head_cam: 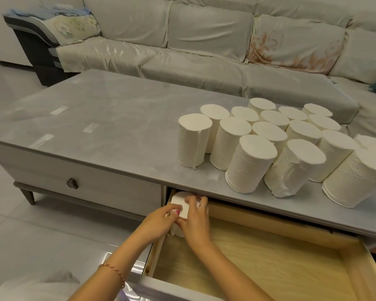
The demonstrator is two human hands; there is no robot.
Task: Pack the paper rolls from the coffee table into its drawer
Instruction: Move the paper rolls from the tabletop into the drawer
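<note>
Living room, grey coffee table [117, 118] with its drawer [269, 253] pulled open at 6 o'clock. One paper roll [183, 206] is being pressed into the drawer's 10 o'clock corner, wrapped by left hand [161, 220] and right hand [194, 220] — soft, white, coreless-looking. Risks being judged: squashing against the tabletop lip, tipping over. Remaining rolls [269, 148] are being left upright at 2 o'clock — tightly clustered, easily toppled.

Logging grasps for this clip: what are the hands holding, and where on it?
Both hands, left hand and right hand, grip one paper roll by its sides, in the open drawer's back-left corner.
</note>
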